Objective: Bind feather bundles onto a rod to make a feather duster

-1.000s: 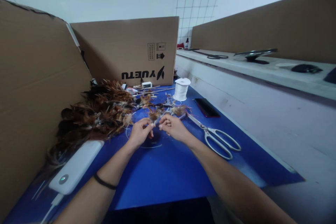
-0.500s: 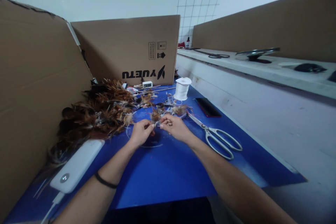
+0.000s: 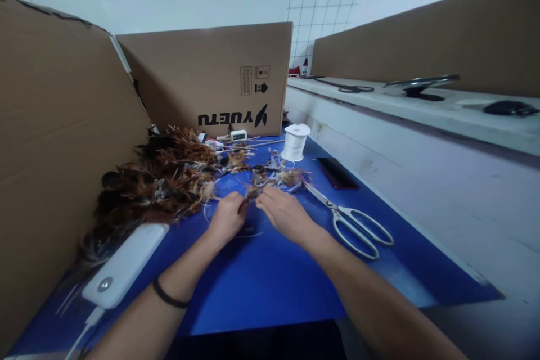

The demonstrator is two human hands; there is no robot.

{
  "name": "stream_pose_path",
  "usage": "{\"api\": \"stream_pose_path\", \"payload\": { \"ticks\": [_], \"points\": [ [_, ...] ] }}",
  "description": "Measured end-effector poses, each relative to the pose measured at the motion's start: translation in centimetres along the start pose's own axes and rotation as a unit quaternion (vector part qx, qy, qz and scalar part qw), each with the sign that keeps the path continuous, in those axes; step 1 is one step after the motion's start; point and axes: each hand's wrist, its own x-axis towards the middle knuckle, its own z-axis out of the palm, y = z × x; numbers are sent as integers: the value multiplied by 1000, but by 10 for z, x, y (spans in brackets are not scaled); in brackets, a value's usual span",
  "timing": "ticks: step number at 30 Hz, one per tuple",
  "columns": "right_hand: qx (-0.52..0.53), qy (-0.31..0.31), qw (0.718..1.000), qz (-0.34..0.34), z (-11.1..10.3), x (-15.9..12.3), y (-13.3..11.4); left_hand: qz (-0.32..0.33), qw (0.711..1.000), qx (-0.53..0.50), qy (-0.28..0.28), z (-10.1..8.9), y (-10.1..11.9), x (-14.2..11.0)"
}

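Above the blue table [image 3: 261,287], my left hand [image 3: 228,216] is closed, its fingers curled around the near end of a small tuft of brown feathers [image 3: 253,190]. Close on its right, my right hand [image 3: 283,212] has its thumb and fingertips pinched together at the same tuft. The fingers hide most of what they grip. Just beyond them lie another small feather tuft [image 3: 291,176] and scraps of thin white ribbon. Large steel scissors [image 3: 351,219] rest to the right of my right hand, blades toward the tufts.
A heap of brown feathers [image 3: 169,180] fills the left side, with a white power bank [image 3: 126,264] in front. A white ribbon spool [image 3: 295,143] stands behind, near a dark phone [image 3: 337,172]. Cardboard walls [image 3: 169,79] close off the back and left; a white ledge [image 3: 379,98] runs right.
Both hands have turned, so their backs show more and the fingertips less. The tuft between them has tipped lower and is more covered. The view has shifted slightly.
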Motion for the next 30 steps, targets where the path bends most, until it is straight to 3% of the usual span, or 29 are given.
{"api": "stream_pose_path", "payload": {
  "ticks": [4, 8, 12, 15, 20, 22, 27, 30],
  "points": [
    [-51, 21, 997, -61, -2, 2, -1, 36, 996, 48, -58, 3, 7, -4],
    [-38, 32, 996, -77, -1, 3, 4, 74, 987, 90, -108, 3, 13, -8],
    [86, 24, 995, -42, -3, 4, 13, 120, 982, 69, -130, 1, 15, -10],
    [222, 1, 975, 15, -4, 5, 23, 151, 980, -11, -132, 0, 17, -10],
    [409, -56, 898, 152, 5, 6, 37, 144, 980, -115, -78, -4, 19, -5],
    [444, -70, 877, 171, 12, 5, 39, 115, 983, -135, -40, -8, 19, -1],
    [402, -69, 899, 159, 21, 4, 35, 7, 993, -113, 26, -15, 13, 4],
    [344, -78, 926, 132, 16, 4, 25, -21, 996, -73, 42, -11, 8, 3]
  ]
}}
